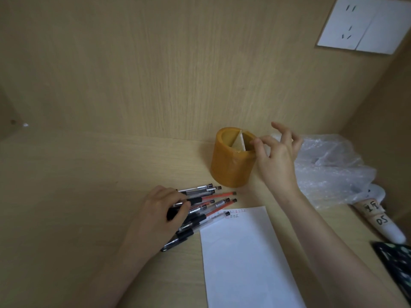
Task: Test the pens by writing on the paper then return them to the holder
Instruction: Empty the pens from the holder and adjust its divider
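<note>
A round amber pen holder (229,167) with inner dividers stands on the desk near the back wall, and no pens show in it. Several black and red pens (208,204) lie in a loose pile to the left of a white paper (244,252), which bears a few written marks at its top edge. My left hand (162,210) lies on the pile, its fingers and thumb curled round some of the black pens. My right hand (275,156) hovers at the holder's right rim with fingers spread and loosely bent, thumb and forefinger tips at the rim, holding nothing I can see.
Crumpled clear plastic wrap (333,165) lies right of the holder. A white and tan labelled object (378,216) and a dark patterned item (395,258) sit at the right edge. Wooden walls close in behind and at both sides, with a white socket plate (364,25) at the upper right.
</note>
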Action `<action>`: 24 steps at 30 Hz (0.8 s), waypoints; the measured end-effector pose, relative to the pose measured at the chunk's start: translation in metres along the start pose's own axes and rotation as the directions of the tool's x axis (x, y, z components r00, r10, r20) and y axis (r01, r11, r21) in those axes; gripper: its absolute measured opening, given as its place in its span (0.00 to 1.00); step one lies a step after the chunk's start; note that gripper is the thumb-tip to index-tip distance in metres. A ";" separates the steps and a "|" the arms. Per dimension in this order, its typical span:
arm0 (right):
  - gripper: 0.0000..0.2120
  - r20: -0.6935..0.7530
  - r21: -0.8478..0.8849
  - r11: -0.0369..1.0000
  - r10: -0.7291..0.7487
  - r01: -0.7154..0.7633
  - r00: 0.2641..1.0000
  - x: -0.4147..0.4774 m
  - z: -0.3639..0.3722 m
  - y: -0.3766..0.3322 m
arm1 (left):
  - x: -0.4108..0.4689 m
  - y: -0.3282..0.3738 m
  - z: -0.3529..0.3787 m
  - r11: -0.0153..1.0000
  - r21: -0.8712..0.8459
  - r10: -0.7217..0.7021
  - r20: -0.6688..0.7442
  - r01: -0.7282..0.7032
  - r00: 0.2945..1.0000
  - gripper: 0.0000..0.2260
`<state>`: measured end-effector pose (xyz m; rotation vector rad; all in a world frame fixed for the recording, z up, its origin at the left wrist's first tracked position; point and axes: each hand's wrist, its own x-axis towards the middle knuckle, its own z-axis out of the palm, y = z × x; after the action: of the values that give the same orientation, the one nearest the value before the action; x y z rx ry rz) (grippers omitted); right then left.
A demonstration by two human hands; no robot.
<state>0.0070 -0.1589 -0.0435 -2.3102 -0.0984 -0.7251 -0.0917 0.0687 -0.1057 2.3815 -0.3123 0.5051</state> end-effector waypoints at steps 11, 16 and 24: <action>0.12 0.120 0.002 1.000 0.029 -0.030 0.992 0.000 0.001 -0.001 | -0.001 -0.005 0.009 0.993 0.084 0.072 0.100 -0.080 0.992 0.15; 0.11 0.158 0.062 0.994 0.077 -0.088 0.984 0.002 -0.002 0.001 | 0.032 0.018 -0.005 0.999 -0.045 0.029 -0.011 -0.029 1.000 0.10; 0.08 0.209 0.185 0.970 0.119 -0.159 0.971 0.002 -0.002 0.002 | 0.138 0.061 0.006 0.996 0.086 -0.013 0.178 -0.003 0.984 0.15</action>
<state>0.0085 -0.1617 -0.0425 -2.1640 -0.0924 -0.3954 0.0128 0.0067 -0.0152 2.5163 -0.3708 0.3086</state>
